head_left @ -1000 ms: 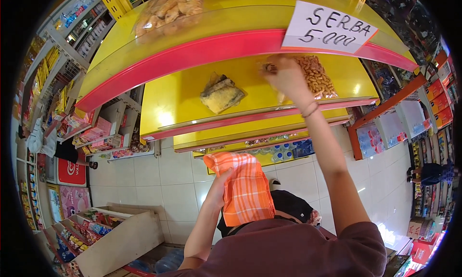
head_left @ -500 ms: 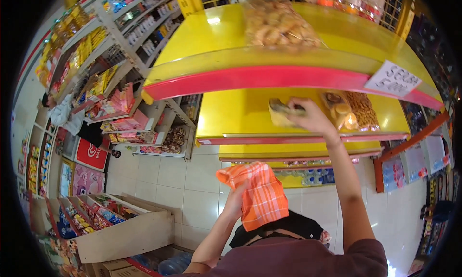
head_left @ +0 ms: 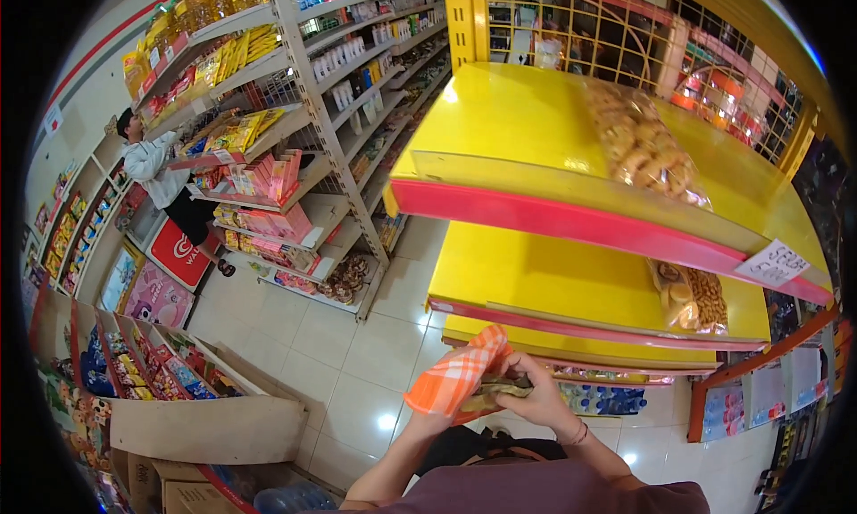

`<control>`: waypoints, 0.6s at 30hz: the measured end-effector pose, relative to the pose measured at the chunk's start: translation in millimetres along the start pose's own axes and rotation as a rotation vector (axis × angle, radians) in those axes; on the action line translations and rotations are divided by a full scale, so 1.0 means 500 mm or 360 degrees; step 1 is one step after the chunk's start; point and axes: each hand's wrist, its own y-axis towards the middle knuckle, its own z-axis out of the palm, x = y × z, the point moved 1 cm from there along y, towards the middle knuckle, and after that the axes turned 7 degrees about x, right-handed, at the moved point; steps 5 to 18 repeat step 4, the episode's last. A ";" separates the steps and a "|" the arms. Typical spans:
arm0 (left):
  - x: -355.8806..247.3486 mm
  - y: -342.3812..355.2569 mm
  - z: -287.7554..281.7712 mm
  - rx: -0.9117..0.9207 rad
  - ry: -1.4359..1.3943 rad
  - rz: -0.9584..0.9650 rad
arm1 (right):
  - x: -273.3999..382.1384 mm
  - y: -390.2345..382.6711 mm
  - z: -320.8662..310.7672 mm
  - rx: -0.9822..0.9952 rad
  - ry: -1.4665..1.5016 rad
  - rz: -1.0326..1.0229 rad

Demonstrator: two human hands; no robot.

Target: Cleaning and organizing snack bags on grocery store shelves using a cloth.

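In front of my body, my left hand [head_left: 430, 422] holds an orange-and-white checked cloth [head_left: 451, 376], which drapes over it and hides most of its fingers. Close beside it on the right, my right hand [head_left: 543, 396] pinches a small, soft-looking yellowish piece with a dark greenish top [head_left: 505, 387]. That piece meets the cloth, and part of it is hidden behind my fingers; its exact kind cannot be made out. Both hands are just in front of the lower yellow shelves [head_left: 536, 269].
Clear bags of snacks lie on the upper yellow shelf [head_left: 527, 112] and the one below, the lower bag [head_left: 692, 295] at the right. A red-edged rack [head_left: 580, 221] juts toward me. At left stand a goods shelf [head_left: 312, 112], a low bin [head_left: 205, 429] and a person [head_left: 152, 166].
My right hand has drawn back from the lower yellow shelf with the yellowish piece and come to the checked cloth at my left hand. The view has turned left.
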 end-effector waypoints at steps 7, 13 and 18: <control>0.009 0.037 -0.120 0.0136 0.0011 0.0266 | -0.013 0.094 0.053 0.0054 0.0056 -0.0019; 0.009 0.037 -0.120 0.0136 0.0011 0.0266 | -0.013 0.094 0.053 0.0054 0.0056 -0.0019; 0.009 0.037 -0.120 0.0136 0.0011 0.0266 | -0.013 0.094 0.053 0.0054 0.0056 -0.0019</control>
